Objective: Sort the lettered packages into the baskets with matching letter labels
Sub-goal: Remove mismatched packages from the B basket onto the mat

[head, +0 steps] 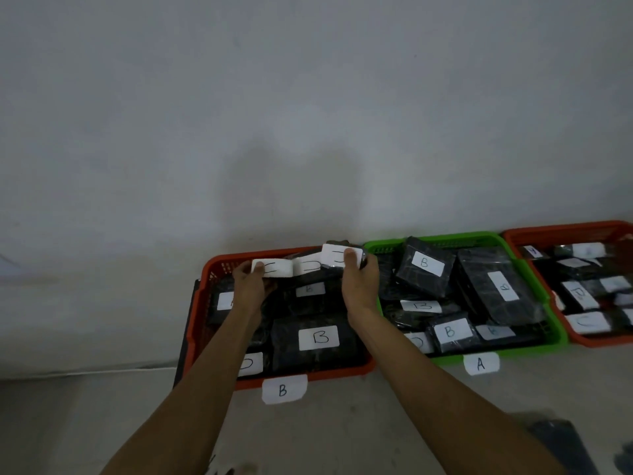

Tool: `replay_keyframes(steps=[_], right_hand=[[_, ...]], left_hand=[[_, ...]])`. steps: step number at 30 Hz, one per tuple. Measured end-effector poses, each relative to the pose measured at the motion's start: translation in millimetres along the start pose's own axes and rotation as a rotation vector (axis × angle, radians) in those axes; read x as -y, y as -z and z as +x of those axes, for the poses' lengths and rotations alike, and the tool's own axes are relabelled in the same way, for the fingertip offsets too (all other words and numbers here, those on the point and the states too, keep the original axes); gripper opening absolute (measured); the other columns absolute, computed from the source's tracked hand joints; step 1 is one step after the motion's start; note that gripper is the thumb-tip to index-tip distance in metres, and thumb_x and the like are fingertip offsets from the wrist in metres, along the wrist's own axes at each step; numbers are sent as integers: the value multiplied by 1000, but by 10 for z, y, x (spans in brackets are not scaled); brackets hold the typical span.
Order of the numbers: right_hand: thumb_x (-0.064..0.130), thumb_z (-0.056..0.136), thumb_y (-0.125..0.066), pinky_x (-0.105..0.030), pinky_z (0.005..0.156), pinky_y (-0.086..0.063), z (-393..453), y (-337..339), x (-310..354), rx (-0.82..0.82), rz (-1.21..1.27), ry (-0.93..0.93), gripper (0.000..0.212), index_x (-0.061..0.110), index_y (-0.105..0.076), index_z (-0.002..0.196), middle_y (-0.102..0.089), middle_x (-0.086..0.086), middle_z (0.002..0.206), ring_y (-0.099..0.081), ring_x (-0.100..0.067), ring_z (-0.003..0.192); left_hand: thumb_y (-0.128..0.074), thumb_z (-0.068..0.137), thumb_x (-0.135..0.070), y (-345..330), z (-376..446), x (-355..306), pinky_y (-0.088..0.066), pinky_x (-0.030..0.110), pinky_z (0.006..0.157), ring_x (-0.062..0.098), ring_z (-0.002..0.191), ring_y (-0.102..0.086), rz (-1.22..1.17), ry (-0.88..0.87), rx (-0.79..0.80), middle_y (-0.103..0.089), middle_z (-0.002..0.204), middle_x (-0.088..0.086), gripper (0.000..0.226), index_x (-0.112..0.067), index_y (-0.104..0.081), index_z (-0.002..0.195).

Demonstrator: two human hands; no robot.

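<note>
Head view: both hands grip C-labelled packages, left hand (251, 281) one (273, 268), right hand (359, 279) another (337, 257), above basket B (212, 269).

Item: person's two forearms and hands, head view.

Left forearm (191, 382): bare from the frame's lower edge at 7 o'clock up to the wrist; no sleeve, cuff, watch or band shows along its length.

Left hand (251, 284): bare, no glove; no ring can be made out. The fingers (259, 268) are short-nailed as far as the soft focus allows.

Right forearm (442, 395): bare from the lower edge at 5 o'clock to the wrist; no sleeve or wristwear shows.

Right hand (359, 282): bare, ungloved, no jewellery visible; thumbnail unpainted.

Lighting is dim, so finer surface marks cannot be told.
</note>
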State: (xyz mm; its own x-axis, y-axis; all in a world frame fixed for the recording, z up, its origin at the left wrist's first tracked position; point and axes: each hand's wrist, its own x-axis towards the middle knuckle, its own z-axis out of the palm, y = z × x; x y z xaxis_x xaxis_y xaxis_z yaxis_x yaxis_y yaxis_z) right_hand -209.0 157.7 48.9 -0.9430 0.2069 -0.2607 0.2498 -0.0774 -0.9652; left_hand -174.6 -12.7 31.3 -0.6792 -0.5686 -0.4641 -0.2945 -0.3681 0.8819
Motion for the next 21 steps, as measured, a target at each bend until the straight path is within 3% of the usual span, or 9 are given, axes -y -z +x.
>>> replay_keyframes(steps=[3,6,10,12,14,18,21], right_hand=[[29,98,-53,-21,66,-45,-11,309,64,-68,121,-89,20,14,-57,110,-64,1,97,-60,-8,84],[28,97,-53,-30,79,-50,-63,713,92,-133,170,-113,22,14,-58,113,-66,-3,106,-62,-15,90],[33,97,-54,-38,84,-55,-127,1346,148,-222,207,-127,33,12,-58,123,-65,-7,115,-64,-22,100],[33,96,-55,-43,88,-56,-149,1706,150,-258,229,-132,27,14,-60,115,-65,-10,117,-64,-24,101],[29,96,-56,-41,81,-57,-169,2078,122,-264,267,-141,18,16,-60,107,-65,-12,115,-65,-23,96],[25,95,-60,-37,72,-54,-179,2851,44,-186,314,-230,25,10,-56,114,-64,-15,116,-64,-27,98],[22,94,-60,-34,70,-51,-147,3415,26,-157,323,-265,19,12,-59,110,-67,-13,111,-63,-25,96]], left_hand=[[-51,98,-25,-52,-214,0,-53,35,82,21,98,-64,-102,60,71,-63,119,9,36,-12,-48,131],[-56,95,-26,-216,-505,36,-54,40,82,23,100,-64,-50,91,211,-64,118,10,38,-12,-50,129],[-60,92,-22,-623,-943,108,-54,50,83,33,104,-64,-60,161,361,-61,123,16,42,-8,-50,131],[-60,92,-23,-850,-1151,180,-55,45,74,31,104,-63,-26,154,389,-61,122,14,41,-9,-50,130],[-61,92,-26,-1066,-1345,311,-54,39,69,27,103,-63,16,136,431,-63,121,11,39,-12,-53,127],[-65,89,-28,-1462,-1788,678,-53,28,55,19,81,-65,97,127,443,-66,107,7,30,-14,-58,114],[-67,88,-27,-1763,-2094,978,-54,29,61,18,84,-67,157,118,458,-69,105,5,21,-18,-60,105]])
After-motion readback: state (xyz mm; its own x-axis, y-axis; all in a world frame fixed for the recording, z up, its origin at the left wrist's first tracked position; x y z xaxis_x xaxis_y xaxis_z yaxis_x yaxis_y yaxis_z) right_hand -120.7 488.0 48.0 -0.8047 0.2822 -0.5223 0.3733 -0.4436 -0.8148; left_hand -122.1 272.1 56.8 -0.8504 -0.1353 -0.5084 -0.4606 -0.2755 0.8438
